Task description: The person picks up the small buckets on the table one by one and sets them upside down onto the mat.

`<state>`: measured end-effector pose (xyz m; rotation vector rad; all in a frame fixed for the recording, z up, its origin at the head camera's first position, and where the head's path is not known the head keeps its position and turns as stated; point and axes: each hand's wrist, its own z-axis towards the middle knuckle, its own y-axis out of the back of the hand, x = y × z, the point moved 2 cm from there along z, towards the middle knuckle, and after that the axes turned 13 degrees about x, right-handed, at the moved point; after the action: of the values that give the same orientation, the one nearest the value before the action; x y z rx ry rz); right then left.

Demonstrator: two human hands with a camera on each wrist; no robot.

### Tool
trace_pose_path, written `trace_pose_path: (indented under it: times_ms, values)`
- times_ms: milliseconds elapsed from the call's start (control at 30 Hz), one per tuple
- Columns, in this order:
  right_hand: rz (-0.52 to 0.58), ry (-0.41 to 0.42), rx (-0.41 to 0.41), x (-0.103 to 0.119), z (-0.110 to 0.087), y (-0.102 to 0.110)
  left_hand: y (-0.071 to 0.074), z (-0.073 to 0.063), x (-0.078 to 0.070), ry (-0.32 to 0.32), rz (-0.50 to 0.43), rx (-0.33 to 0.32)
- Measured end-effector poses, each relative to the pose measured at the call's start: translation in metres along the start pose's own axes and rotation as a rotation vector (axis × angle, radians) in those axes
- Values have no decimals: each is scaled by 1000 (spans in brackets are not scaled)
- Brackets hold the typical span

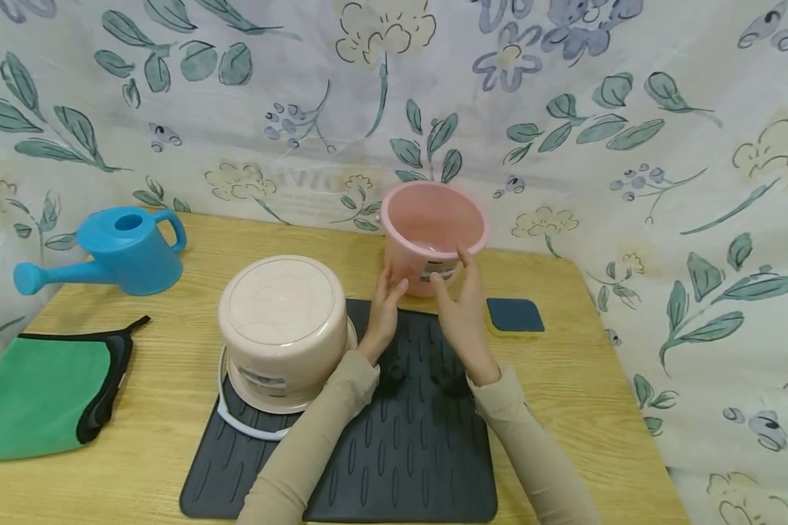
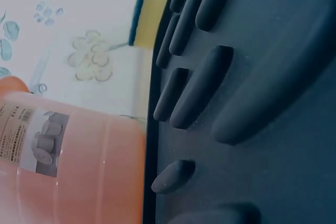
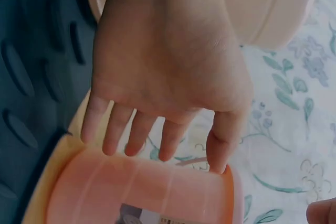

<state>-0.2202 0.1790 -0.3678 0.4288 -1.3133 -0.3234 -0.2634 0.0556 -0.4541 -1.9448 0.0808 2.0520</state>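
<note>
A pink bucket point(image 1: 410, 266) with a label on its front stands upright at the back of the table, just beyond the black ribbed mat point(image 1: 427, 452). My left hand point(image 1: 382, 317) is at the bucket's left front, thumb raised and fingers extended. On the other side, my right hand point(image 1: 462, 317) reaches up with a fingertip right at the rim. The right wrist view shows this hand's palm point(image 3: 168, 61), its fingers spread and nearly straight along the bucket wall point(image 3: 136, 177). In the left wrist view the bucket point(image 2: 100, 161) shows, but no part of the hand.
A cream bucket point(image 1: 282, 306) sits upside down on the mat's left part, its white handle point(image 1: 246, 426) lying around it. A blue watering can point(image 1: 138, 255) and a green cloth with black edging point(image 1: 46, 394) lie left. A blue-and-yellow sponge point(image 1: 515, 316) lies right.
</note>
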Motion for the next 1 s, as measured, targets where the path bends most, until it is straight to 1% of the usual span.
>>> trace_pose_path:
  times_ms: [167,267,367,500,600,733,800,867,1000]
  values:
    - [-91,52,-33,2,17,-5,-2,4,1,-6,-19,-11]
    - [-144,67,-52,0,28,-8,-3,5,1,-6,-18,-19]
    - [-236,86,-85,-3,36,-12,-3,6,3,-11,-17,-18]
    - [-375,166,-146,-6,43,-17,-1,8,3,-14,-7,-25]
    - [-441,212,-154,-7,47,-20,0,10,3,-15,17,-26]
    - [-518,222,-106,-6,54,-22,2,13,3,-10,58,-26]
    - [-558,224,-95,-6,58,-24,3,14,3,-13,76,-30]
    - [-592,224,-105,-7,62,-26,2,16,3,-25,86,-26]
    - [-592,222,-161,-11,67,-26,2,20,4,-41,104,4]
